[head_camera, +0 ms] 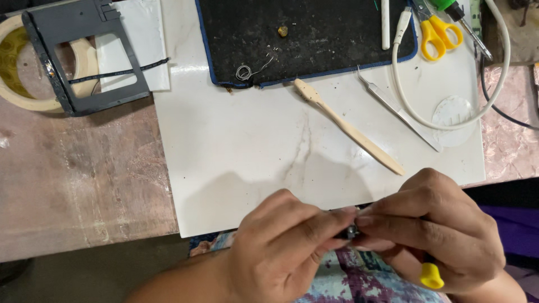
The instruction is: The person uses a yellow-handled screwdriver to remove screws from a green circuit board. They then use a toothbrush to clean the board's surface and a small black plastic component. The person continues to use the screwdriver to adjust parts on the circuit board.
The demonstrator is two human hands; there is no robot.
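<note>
Left hand (281, 247) and right hand (435, 230) are both pinched on the small dark part (352, 230) at the slab's (236, 163) near edge, so keep fingertips tight and the yellow-handled tool (431, 276) tucked clear.

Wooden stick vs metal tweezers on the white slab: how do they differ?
The wooden stick is pale tan and matte; the metal tweezers are silvery and shiny. The wooden stick has a broader, flattened upper end by the black mat; the metal tweezers narrow to a fine point at their upper end. The stick lies nearer both hands, and a white cable crosses the tweezers only. Both are slim, lie flat on the white slab, untouched, slanting the same way.
</note>
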